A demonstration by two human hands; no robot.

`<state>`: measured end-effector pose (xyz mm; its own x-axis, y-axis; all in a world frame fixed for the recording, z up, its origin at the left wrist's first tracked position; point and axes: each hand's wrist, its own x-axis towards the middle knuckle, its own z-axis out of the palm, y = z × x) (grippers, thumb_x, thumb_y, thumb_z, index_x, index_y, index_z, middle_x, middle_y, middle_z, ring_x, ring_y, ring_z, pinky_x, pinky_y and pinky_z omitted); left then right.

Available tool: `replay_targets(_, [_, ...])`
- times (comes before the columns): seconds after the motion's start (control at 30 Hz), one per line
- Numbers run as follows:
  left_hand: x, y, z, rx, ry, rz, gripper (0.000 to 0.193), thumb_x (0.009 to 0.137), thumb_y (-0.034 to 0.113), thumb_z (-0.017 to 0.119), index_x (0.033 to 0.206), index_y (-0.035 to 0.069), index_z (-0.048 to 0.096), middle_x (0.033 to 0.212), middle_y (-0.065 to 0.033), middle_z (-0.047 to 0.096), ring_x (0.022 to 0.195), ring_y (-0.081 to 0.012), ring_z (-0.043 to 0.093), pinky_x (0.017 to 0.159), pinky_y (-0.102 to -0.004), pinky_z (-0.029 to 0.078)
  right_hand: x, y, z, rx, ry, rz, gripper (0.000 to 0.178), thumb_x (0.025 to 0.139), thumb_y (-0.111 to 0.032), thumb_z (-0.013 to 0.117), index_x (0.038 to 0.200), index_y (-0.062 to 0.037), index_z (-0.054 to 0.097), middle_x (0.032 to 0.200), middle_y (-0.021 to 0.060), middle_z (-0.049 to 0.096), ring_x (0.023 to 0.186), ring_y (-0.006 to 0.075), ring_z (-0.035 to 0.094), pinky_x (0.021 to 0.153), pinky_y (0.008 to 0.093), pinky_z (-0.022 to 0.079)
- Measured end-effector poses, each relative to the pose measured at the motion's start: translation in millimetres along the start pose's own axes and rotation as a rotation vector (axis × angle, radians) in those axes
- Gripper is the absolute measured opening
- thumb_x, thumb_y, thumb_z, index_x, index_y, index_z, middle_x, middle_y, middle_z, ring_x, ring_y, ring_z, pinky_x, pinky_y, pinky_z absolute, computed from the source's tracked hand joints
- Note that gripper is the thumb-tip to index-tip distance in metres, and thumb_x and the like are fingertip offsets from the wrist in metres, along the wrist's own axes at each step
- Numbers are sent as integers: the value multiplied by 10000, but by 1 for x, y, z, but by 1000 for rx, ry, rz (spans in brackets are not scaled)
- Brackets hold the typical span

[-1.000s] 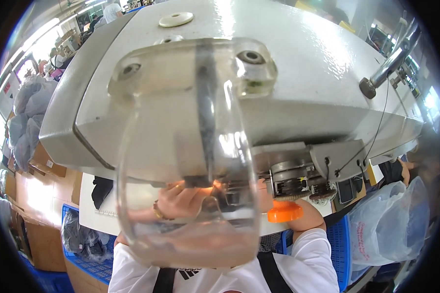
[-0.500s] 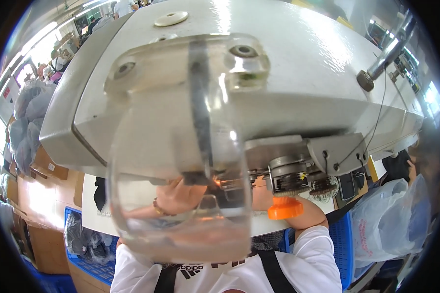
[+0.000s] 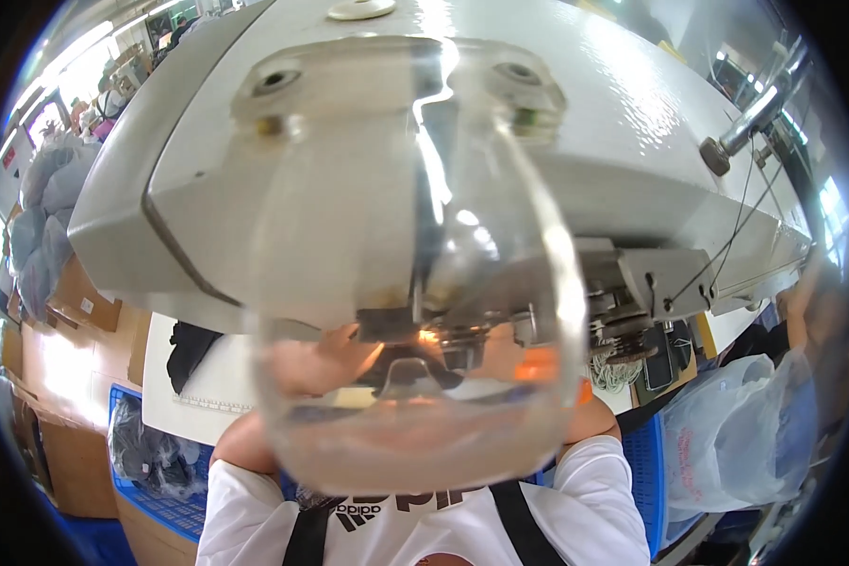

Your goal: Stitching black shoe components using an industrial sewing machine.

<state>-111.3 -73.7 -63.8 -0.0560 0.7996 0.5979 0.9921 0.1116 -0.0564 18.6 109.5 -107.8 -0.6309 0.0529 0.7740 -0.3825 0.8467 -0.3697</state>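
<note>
A pale sewing machine (image 3: 349,203) fills the upper view, with a clear plastic guard (image 3: 340,443) in front of its needle area. Through that guard my left hand (image 3: 325,361) shows blurred, its fingers stretched toward the lit needle area (image 3: 428,337). Dark material (image 3: 448,377), perhaps cloth, lies by the fingertips; whether they touch it is unclear. On the other side of the needle, my right hand (image 3: 502,351) is only partly visible, its fingers hidden by machine parts and the guard. An orange knob (image 3: 538,364) sits close to it, partly seen through the guard.
Black cloth (image 3: 191,354) and a clear ruler (image 3: 212,405) lie on the white table (image 3: 160,415) at left. Blue baskets (image 3: 193,524) flank me, the left one holding dark bagged items (image 3: 146,448). A clear plastic bag (image 3: 740,443), pale cord (image 3: 616,373) and a phone-like dark object (image 3: 658,370) are at right.
The guard and knob have shifted right in the picture. My left hand has gone from bent fingers near the needle to stretched fingers farther left. More black cloth shows at left.
</note>
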Motion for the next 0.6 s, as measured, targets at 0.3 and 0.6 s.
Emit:
replay_targets(0.3, [2,-4,-3,-59,-68,-93,267,723,153,709,949,48,613,994,-67,603,906,-258,588,736,-396,489,-8,4,14,-93,27,-103,146,836,-247,573,878,-151,675,771,64,636,572,277,545,499,379,375])
replay_targets(0.6, [11,-3,-5,-182,94,-50,246,695,107,712,916,47,623,987,-74,601,898,-261,592,738,-398,491,-23,14,22,-162,-17,-32,118,825,-219,584,855,-144,671,736,74,624,554,271,535,490,380,362])
